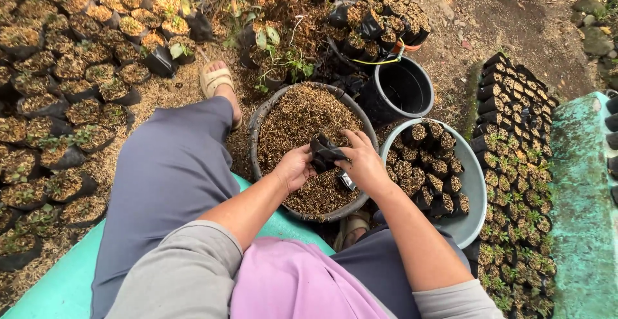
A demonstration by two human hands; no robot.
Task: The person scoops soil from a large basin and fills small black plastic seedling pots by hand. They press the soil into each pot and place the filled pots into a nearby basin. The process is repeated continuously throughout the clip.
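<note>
The black nursery bag (325, 153) is between your two hands, just above the near part of the round basin of husk mix (302, 119). Your left hand (293, 168) pinches its left edge, and your right hand (362, 161) curls its fingers over the top edge. Pull the mouth fully open, keep it over the basin so spilled mix falls back, and support the thin bag from below.

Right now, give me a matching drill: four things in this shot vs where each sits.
1. small black bag
2. black bucket
3. grey basin
4. sandalled foot

A. above the basin of husk mix, in both hands
B. holding filled black bags, by the right arm
C. beyond the left knee
D. standing behind both basins, nothing visible inside

Pairs: 1-A, 2-D, 3-B, 4-C
</note>
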